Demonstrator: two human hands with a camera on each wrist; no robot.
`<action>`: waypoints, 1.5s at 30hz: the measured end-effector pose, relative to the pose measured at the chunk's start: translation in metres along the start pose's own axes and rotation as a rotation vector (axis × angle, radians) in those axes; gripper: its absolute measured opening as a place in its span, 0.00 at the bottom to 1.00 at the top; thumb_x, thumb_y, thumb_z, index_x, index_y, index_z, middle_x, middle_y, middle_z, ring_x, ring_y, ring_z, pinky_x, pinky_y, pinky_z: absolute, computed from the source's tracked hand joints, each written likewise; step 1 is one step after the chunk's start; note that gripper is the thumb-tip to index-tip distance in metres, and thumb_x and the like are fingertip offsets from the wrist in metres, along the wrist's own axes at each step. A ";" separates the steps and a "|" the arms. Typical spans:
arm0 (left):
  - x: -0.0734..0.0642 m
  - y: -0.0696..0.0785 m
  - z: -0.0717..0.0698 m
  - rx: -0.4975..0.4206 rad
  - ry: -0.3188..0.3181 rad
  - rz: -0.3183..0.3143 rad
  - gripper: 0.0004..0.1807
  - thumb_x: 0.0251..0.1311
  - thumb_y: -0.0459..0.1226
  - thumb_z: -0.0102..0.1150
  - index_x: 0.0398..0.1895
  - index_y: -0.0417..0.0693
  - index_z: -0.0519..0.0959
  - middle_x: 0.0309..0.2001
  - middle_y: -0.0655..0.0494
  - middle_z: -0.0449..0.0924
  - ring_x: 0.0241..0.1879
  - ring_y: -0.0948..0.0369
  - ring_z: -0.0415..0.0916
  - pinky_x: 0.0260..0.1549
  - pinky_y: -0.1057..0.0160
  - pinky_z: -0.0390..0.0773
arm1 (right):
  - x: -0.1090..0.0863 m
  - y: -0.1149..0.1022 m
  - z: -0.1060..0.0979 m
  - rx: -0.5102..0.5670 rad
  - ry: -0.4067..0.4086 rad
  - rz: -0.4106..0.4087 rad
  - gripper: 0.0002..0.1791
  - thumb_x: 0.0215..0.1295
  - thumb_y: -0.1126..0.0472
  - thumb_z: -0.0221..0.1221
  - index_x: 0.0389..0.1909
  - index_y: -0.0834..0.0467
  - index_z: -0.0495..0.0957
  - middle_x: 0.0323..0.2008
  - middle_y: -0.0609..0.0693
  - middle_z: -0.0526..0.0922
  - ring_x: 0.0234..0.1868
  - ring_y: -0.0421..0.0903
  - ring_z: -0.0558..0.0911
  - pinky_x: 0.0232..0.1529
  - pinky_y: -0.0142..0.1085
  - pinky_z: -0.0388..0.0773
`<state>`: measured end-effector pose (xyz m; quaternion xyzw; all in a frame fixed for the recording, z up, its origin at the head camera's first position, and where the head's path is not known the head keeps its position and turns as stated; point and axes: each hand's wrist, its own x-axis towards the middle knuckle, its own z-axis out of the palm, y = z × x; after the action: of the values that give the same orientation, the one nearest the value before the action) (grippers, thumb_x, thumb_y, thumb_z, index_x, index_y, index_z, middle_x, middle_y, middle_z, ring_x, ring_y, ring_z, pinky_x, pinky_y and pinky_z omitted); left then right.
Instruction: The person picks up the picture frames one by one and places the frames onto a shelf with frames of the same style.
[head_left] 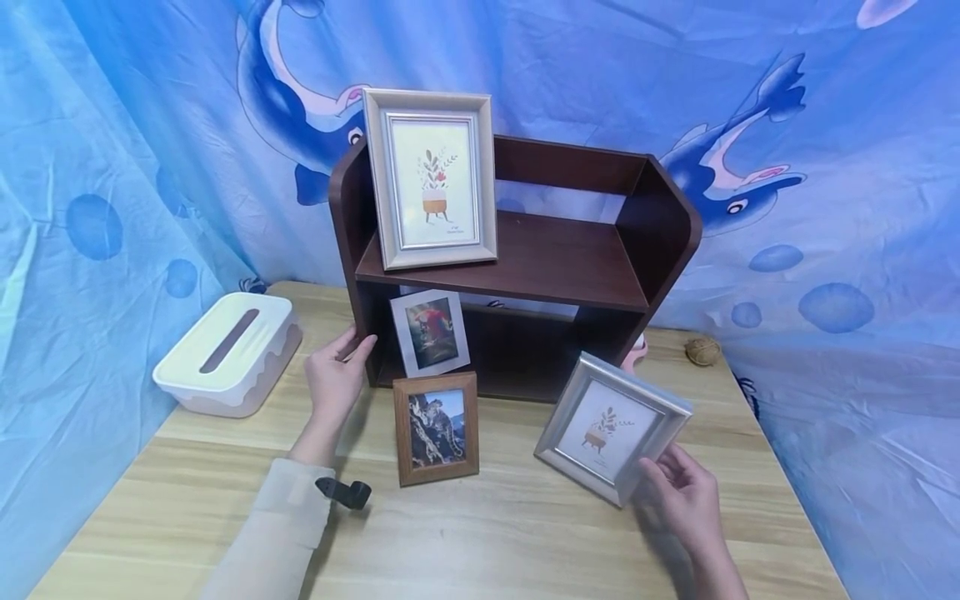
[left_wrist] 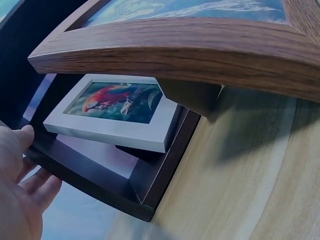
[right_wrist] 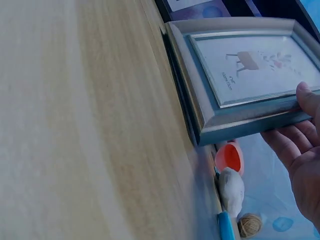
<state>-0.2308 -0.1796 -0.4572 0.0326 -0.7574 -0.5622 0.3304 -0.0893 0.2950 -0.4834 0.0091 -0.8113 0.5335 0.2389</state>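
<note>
My right hand [head_left: 686, 496] holds a silver photo frame [head_left: 551, 437] by its right edge, thumb on the front and fingers behind. The frame is tilted above the table, in front of the dark brown shelf [head_left: 570, 258]. At the shelf's left side panel, my left hand [head_left: 337, 371] pinches the front edge, with the thumb inside and the fingers outside. A small white photo frame [head_left: 398, 333] with a parrot picture leans in the lower compartment. Before it on the table stands a brown wooden photo frame [head_left: 402, 433]. On the upper shelf, at left, is a larger silver-beige photo frame [head_left: 378, 183].
A white tissue box [head_left: 225, 383] stands on the table left of the shelf. A ball of twine [head_left: 702, 351] lies at the right edge. In the right wrist view, an orange-pink cup [right_wrist: 230, 157] and a whitish object [right_wrist: 231, 192] lie beyond the held frame.
</note>
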 end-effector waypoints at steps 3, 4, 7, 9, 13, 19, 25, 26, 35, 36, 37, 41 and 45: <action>-0.001 -0.001 0.000 0.013 0.002 0.003 0.17 0.60 0.35 0.72 0.51 0.37 0.85 0.48 0.40 0.85 0.45 0.46 0.86 0.40 0.78 0.80 | -0.001 -0.003 0.001 0.030 -0.006 -0.027 0.21 0.57 0.83 0.64 0.53 0.76 0.78 0.38 0.34 0.86 0.36 0.31 0.86 0.39 0.23 0.83; -0.001 -0.002 -0.001 0.021 -0.002 0.009 0.17 0.60 0.35 0.72 0.51 0.36 0.85 0.47 0.40 0.85 0.44 0.45 0.86 0.40 0.75 0.82 | -0.001 -0.005 0.001 0.045 -0.009 -0.030 0.20 0.56 0.84 0.63 0.52 0.77 0.78 0.38 0.33 0.85 0.36 0.30 0.86 0.40 0.24 0.84; -0.001 -0.003 -0.001 0.045 -0.016 0.040 0.17 0.58 0.33 0.73 0.50 0.35 0.86 0.45 0.38 0.86 0.43 0.45 0.86 0.40 0.63 0.85 | 0.000 -0.012 0.001 0.105 -0.022 -0.033 0.19 0.56 0.86 0.61 0.51 0.79 0.77 0.38 0.35 0.87 0.35 0.31 0.87 0.39 0.24 0.84; -0.001 -0.004 -0.001 0.051 -0.030 0.062 0.16 0.58 0.32 0.73 0.49 0.35 0.86 0.44 0.38 0.86 0.42 0.45 0.87 0.41 0.56 0.85 | 0.001 -0.018 -0.001 0.168 -0.033 -0.023 0.18 0.57 0.86 0.60 0.50 0.79 0.78 0.37 0.38 0.88 0.35 0.33 0.87 0.38 0.24 0.84; -0.001 -0.006 -0.002 0.051 -0.040 0.082 0.15 0.58 0.31 0.72 0.49 0.35 0.86 0.44 0.37 0.86 0.41 0.45 0.87 0.40 0.54 0.85 | 0.006 -0.033 -0.008 0.336 -0.073 -0.028 0.20 0.59 0.87 0.56 0.52 0.75 0.79 0.39 0.45 0.90 0.37 0.37 0.89 0.40 0.26 0.85; 0.000 -0.009 -0.002 0.075 -0.034 0.106 0.15 0.59 0.30 0.72 0.48 0.35 0.86 0.45 0.39 0.85 0.41 0.45 0.87 0.39 0.57 0.84 | 0.017 -0.054 -0.023 0.519 -0.152 -0.130 0.21 0.62 0.89 0.50 0.53 0.73 0.80 0.40 0.52 0.90 0.37 0.40 0.89 0.39 0.29 0.86; 0.002 -0.009 -0.002 0.076 -0.040 0.124 0.15 0.59 0.30 0.71 0.49 0.35 0.85 0.46 0.39 0.85 0.41 0.45 0.87 0.39 0.56 0.84 | 0.037 -0.071 -0.035 0.764 -0.242 -0.263 0.21 0.64 0.91 0.42 0.50 0.79 0.77 0.38 0.60 0.88 0.40 0.47 0.89 0.41 0.34 0.86; 0.002 -0.009 -0.002 0.079 -0.041 0.125 0.15 0.59 0.30 0.71 0.49 0.35 0.85 0.46 0.39 0.85 0.41 0.45 0.87 0.39 0.56 0.84 | 0.040 -0.074 -0.037 0.796 -0.253 -0.276 0.20 0.64 0.91 0.41 0.50 0.80 0.76 0.38 0.62 0.88 0.40 0.48 0.89 0.41 0.35 0.86; 0.002 -0.011 0.000 0.071 -0.044 0.098 0.15 0.59 0.30 0.71 0.49 0.33 0.84 0.46 0.37 0.84 0.41 0.43 0.86 0.39 0.58 0.84 | 0.073 -0.114 -0.045 0.889 -0.231 -0.330 0.16 0.64 0.90 0.43 0.50 0.86 0.73 0.37 0.68 0.87 0.37 0.52 0.90 0.39 0.37 0.87; 0.002 -0.011 0.000 0.067 -0.043 0.097 0.15 0.59 0.29 0.70 0.49 0.33 0.84 0.46 0.37 0.84 0.41 0.42 0.86 0.39 0.58 0.84 | 0.078 -0.119 -0.044 0.890 -0.219 -0.331 0.16 0.64 0.90 0.43 0.50 0.86 0.73 0.36 0.68 0.87 0.36 0.52 0.90 0.38 0.37 0.88; 0.002 -0.011 0.000 0.068 -0.040 0.099 0.15 0.59 0.29 0.70 0.49 0.32 0.84 0.47 0.36 0.84 0.41 0.42 0.86 0.39 0.59 0.83 | 0.082 -0.123 -0.043 0.888 -0.204 -0.331 0.16 0.64 0.90 0.44 0.50 0.87 0.72 0.37 0.68 0.87 0.36 0.52 0.90 0.38 0.37 0.88; 0.003 -0.012 0.000 0.078 -0.034 0.121 0.15 0.59 0.28 0.71 0.49 0.32 0.84 0.47 0.36 0.83 0.41 0.42 0.86 0.39 0.59 0.84 | 0.096 -0.138 -0.040 0.867 -0.154 -0.329 0.18 0.64 0.89 0.46 0.55 0.87 0.69 0.40 0.69 0.86 0.39 0.54 0.90 0.37 0.38 0.88; 0.002 -0.012 0.001 0.069 -0.034 0.131 0.15 0.59 0.28 0.70 0.48 0.31 0.84 0.47 0.36 0.83 0.41 0.42 0.86 0.39 0.60 0.84 | 0.109 -0.148 -0.036 0.778 -0.092 -0.329 0.19 0.65 0.87 0.49 0.57 0.86 0.68 0.42 0.66 0.87 0.41 0.51 0.90 0.36 0.37 0.87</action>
<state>-0.2368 -0.1844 -0.4668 -0.0152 -0.7824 -0.5133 0.3523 -0.1320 0.2888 -0.3013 0.2520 -0.5472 0.7535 0.2631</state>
